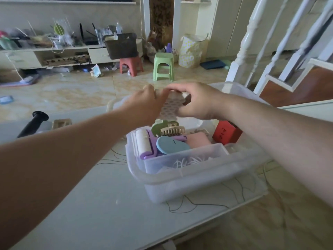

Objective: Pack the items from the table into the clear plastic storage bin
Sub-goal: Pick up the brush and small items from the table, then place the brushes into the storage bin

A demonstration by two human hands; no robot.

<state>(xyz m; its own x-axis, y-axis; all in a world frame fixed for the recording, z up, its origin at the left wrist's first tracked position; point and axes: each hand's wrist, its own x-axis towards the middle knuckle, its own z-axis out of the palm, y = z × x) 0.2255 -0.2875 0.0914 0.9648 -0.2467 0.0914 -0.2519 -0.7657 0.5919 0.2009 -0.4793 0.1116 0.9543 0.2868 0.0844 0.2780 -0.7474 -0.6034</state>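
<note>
At centre frame, the left hand (pixel 144 101) and right hand (pixel 196 101) both pinch a flat, honeycomb-patterned sheet (pixel 170 105), fingers curled round its edges, above the far end of the clear plastic bin (pixel 198 177). Inside the bin lie a purple-handled lint roller (pixel 143 144), a toothed beige claw clip (pixel 172 129), a smooth blue oval disc (pixel 171 145) and a red box (pixel 226 132).

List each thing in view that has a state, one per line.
Bin: open, no lid on, partly filled.
Honeycomb sheet: held by both hands above the bin.
Left hand: grips the sheet's left edge.
Right hand: grips the sheet's right edge.
Lint roller: lying in the bin.
Hair claw: in the bin, on top.
Red box: in the bin, tilted.
Black handle: on the table, unpacked.
</note>
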